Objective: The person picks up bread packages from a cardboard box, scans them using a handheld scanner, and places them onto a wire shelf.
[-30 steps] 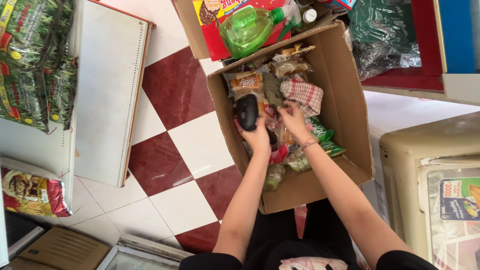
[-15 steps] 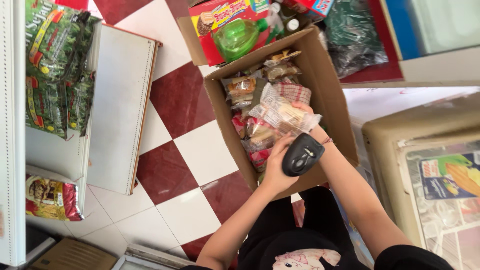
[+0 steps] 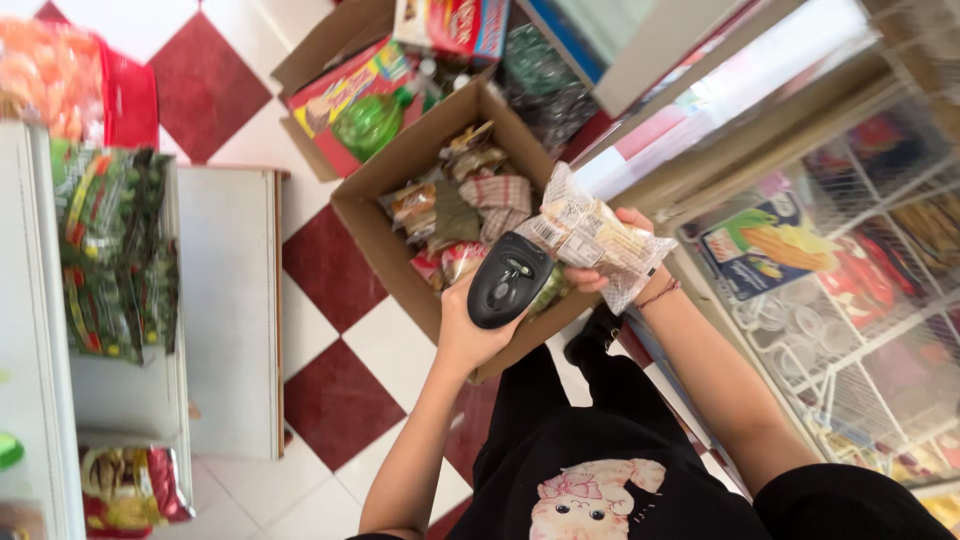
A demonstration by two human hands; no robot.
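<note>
Hands hold scanner (image 3: 507,281) against snack packet (image 3: 592,238)

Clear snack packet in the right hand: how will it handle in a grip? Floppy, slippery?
The clear snack packet likely flexes: its film edges crinkle and flare past the right hand. Glossy film suggests it may slip. Probably light, as fingers alone hold it up.

head view, steeply downward, close over hands

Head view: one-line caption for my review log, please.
Left hand aims a black handheld scanner at a clear plastic snack packet held in the right hand, above an open cardboard box of packets.
</note>
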